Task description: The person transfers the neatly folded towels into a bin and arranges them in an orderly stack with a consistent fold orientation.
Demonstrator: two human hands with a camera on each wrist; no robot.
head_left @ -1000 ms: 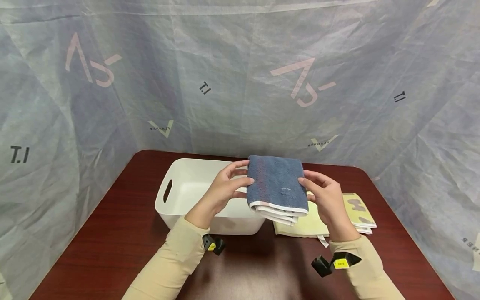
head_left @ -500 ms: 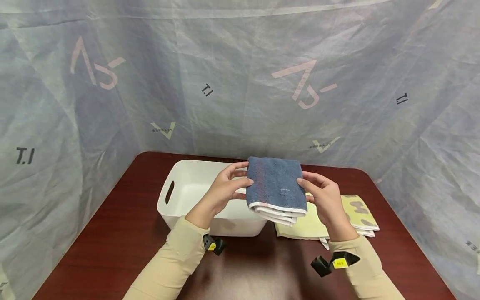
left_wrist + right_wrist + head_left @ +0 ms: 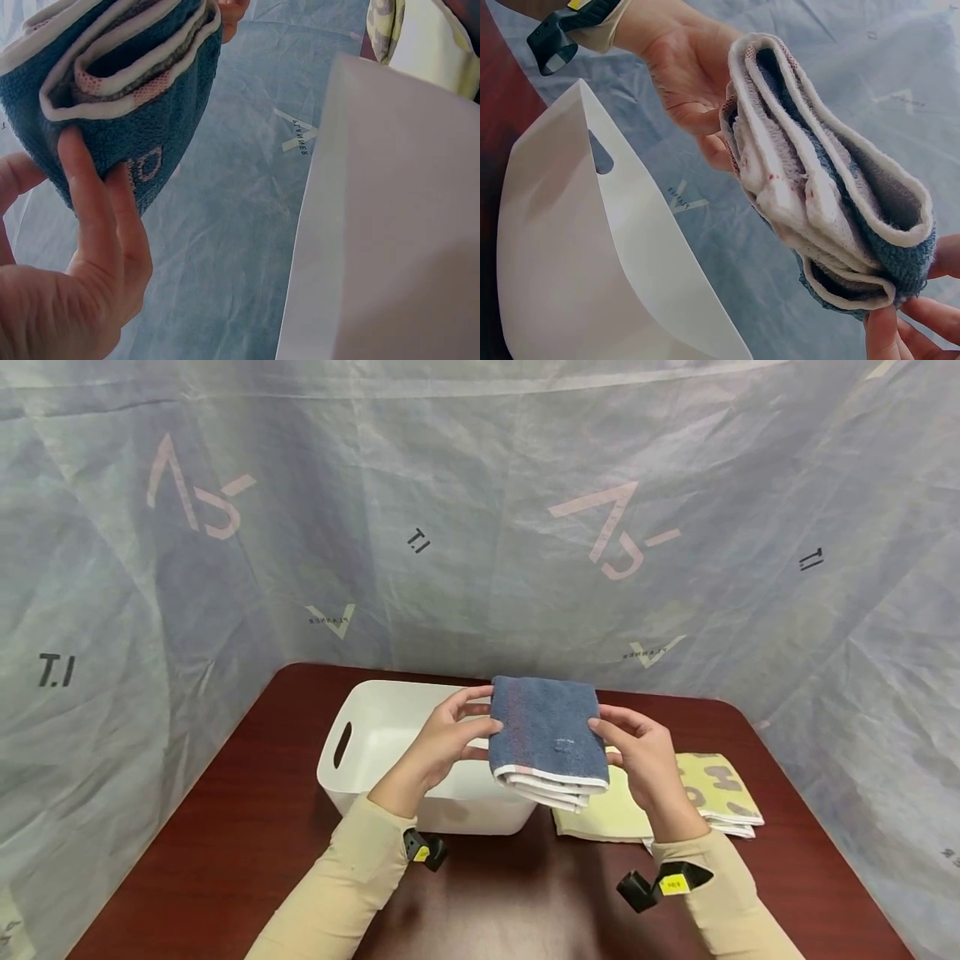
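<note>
A folded blue towel [image 3: 551,727] with white-edged layers hangs in the air, held between both hands. My left hand [image 3: 441,742] pinches its left side, thumb on top and fingers beneath. On the opposite side my right hand [image 3: 651,758] grips it the same way. The left wrist view has the towel [image 3: 176,120] at upper left, with pale lettering on its underside. Stacked white and blue folds of the towel [image 3: 802,172] face the right wrist camera. Below and to the left of it stands a white bin [image 3: 356,714], partly hidden by the left hand.
Yellow folded cloth [image 3: 600,814] lies on the table right of the bin, partly behind the right hand. Its right part [image 3: 723,781] has grey patterns and white edges. The dark red table [image 3: 225,802] is backed by hanging grey sheeting [image 3: 480,527].
The blue towel and both hands have shifted slightly left relative to the bin. Both hands keep their hold. The head view has also shifted a little.
</note>
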